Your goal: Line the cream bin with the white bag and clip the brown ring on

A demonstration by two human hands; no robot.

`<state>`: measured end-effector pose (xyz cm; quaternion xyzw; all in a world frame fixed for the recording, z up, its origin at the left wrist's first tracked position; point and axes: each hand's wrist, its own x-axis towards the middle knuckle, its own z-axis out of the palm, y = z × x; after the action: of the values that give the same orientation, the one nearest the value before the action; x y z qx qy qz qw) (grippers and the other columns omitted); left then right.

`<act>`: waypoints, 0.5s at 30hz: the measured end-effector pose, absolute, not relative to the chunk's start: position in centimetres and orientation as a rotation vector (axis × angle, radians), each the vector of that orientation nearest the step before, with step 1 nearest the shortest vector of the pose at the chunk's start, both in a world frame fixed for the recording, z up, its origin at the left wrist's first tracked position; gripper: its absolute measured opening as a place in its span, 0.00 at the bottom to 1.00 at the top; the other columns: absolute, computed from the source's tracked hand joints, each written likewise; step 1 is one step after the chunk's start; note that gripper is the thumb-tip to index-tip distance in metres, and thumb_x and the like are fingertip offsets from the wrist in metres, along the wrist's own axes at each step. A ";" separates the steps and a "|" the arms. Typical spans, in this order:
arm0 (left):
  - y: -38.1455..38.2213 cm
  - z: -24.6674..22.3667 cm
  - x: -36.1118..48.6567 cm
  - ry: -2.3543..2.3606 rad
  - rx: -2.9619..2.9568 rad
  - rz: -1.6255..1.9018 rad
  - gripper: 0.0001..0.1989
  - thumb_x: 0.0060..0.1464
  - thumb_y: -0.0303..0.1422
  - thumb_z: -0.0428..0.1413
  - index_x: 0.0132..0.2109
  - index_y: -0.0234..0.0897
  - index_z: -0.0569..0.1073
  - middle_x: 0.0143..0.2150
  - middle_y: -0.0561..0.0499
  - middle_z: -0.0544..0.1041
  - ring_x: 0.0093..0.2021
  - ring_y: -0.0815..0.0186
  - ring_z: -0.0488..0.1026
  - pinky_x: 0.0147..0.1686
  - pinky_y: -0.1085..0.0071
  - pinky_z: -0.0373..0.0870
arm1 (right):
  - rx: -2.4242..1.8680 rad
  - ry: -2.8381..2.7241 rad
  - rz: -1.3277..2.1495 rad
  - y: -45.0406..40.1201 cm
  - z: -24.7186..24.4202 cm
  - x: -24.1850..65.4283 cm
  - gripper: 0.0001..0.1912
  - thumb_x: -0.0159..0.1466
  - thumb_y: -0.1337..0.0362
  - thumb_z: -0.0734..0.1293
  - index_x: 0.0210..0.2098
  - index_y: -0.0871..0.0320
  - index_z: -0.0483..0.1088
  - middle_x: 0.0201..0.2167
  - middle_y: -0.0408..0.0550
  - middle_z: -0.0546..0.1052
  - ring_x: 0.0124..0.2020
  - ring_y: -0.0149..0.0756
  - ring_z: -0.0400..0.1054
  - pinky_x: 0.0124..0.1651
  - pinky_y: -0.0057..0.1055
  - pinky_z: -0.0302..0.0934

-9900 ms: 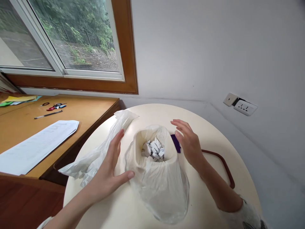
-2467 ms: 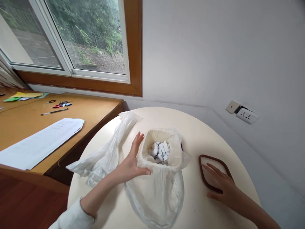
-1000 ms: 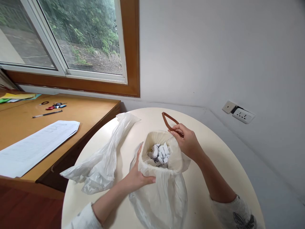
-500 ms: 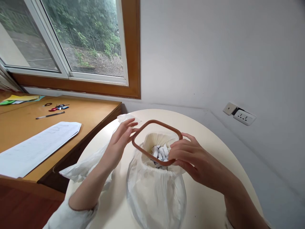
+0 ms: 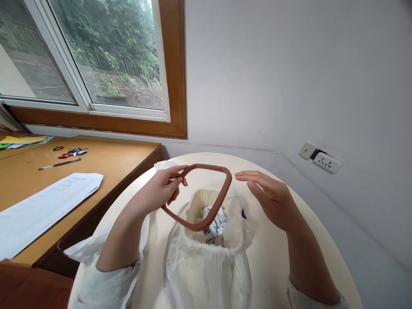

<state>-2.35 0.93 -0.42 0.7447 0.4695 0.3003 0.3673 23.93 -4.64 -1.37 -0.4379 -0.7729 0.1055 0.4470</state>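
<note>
A brown rounded-square ring (image 5: 222,195), like a bin's rim, is tilted in the air, its left side gripped by my left hand (image 5: 161,189). Below it stands a bin with a white plastic bag (image 5: 206,266) draped over its mouth and down its outside. Inside the opening lie torn, crumpled paper scraps (image 5: 217,223), partly hidden by the ring. My right hand (image 5: 270,195) hovers to the right of the ring, touching nothing, with its fingers stretched out. Another white plastic bag (image 5: 86,249) lies on the left of the table, partly behind my left forearm.
The round cream table (image 5: 270,266) carries the bin. To the left, a wooden desk (image 5: 128,150) holds paper sheets (image 5: 51,210), a pen (image 5: 59,164), keys (image 5: 75,152) and coloured papers (image 5: 22,140). A wall with sockets (image 5: 327,162) and a window (image 5: 112,56) stand behind.
My right hand has let go of the ring and moved off to the right. Now only my left hand holds the ring, which has tilted and shifted left.
</note>
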 end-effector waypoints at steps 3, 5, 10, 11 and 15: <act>1.2 -0.3 -2.8 1.201 1.947 0.762 0.17 0.55 0.39 0.48 0.49 0.37 0.70 0.34 0.49 0.73 0.21 0.72 0.65 0.18 0.75 0.63 | -1.189 -2.045 0.346 -3.2 -2.8 23.6 0.16 0.66 0.60 0.55 0.50 0.52 0.67 0.51 0.46 0.71 0.54 0.38 0.63 0.55 0.40 0.60; 1.3 -0.3 -2.8 1.188 1.966 0.757 0.16 0.55 0.39 0.48 0.46 0.37 0.71 0.33 0.49 0.73 0.22 0.72 0.66 0.20 0.74 0.65 | -1.191 -2.166 0.389 -2.8 -3.5 23.2 0.17 0.66 0.60 0.55 0.52 0.50 0.66 0.53 0.44 0.70 0.55 0.39 0.62 0.55 0.40 0.60; 1.4 -0.8 -2.4 1.182 1.997 0.723 0.15 0.55 0.39 0.48 0.43 0.35 0.71 0.32 0.49 0.74 0.24 0.69 0.69 0.24 0.71 0.69 | -1.156 -2.274 0.449 -2.8 -3.8 22.9 0.17 0.66 0.61 0.54 0.52 0.48 0.65 0.51 0.42 0.71 0.53 0.37 0.64 0.53 0.38 0.62; 1.4 -0.9 -2.3 1.174 1.995 0.714 0.14 0.56 0.39 0.48 0.42 0.35 0.71 0.32 0.49 0.74 0.25 0.69 0.69 0.25 0.70 0.70 | -1.156 -2.276 0.450 -2.8 -3.8 22.9 0.17 0.66 0.61 0.53 0.52 0.49 0.65 0.51 0.42 0.71 0.53 0.37 0.64 0.53 0.38 0.62; 1.4 -1.0 -2.0 1.162 1.995 0.692 0.13 0.55 0.39 0.48 0.39 0.35 0.71 0.32 0.49 0.74 0.25 0.68 0.70 0.27 0.69 0.70 | -1.171 -2.286 0.456 -2.9 -3.7 23.0 0.16 0.66 0.62 0.52 0.50 0.50 0.66 0.49 0.44 0.72 0.51 0.37 0.66 0.51 0.38 0.62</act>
<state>-1.99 1.43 -1.05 0.7729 0.4503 0.2682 0.3576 22.97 -2.92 -3.66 -0.4330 -0.8453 0.1686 0.2636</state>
